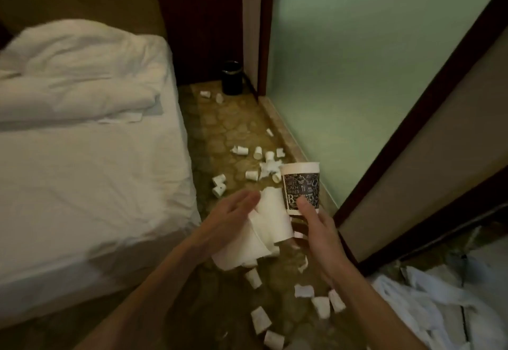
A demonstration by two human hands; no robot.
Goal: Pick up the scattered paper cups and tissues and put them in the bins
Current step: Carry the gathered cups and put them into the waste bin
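So the printed cup (pixel 301 184) is held upright at centre frame by the right hand (pixel 319 228). The thumb is pressed on its front and the other fingers (pixel 298 235) are wrapped behind, probably so it's kept steady while more stuff gets gathered.

Just left of it, the left hand (pixel 233 212) is kept flat with its fingers straight, and a white wad of tissues (pixel 268 226) is carried against the palm side. Whether it's pinched by the thumb can't be told, since that's hidden. There might be cups rolled into the wad too, but it's too blurry to call.

Both loads are held over the floor (pixel 220 129), well apart from the bin (pixel 232 77), which is parked in the far corner at upper middle of the frame. Loads of small white cups (pixel 251 175) are left scattered along the floor strip between the bed (pixel 96 184) on the left and the green wall (pixel 357 74), above and below the hands.

Best guess: stuff is being bundled into both hands so more gets covered in one trip to the bin. The job looks early-ish.
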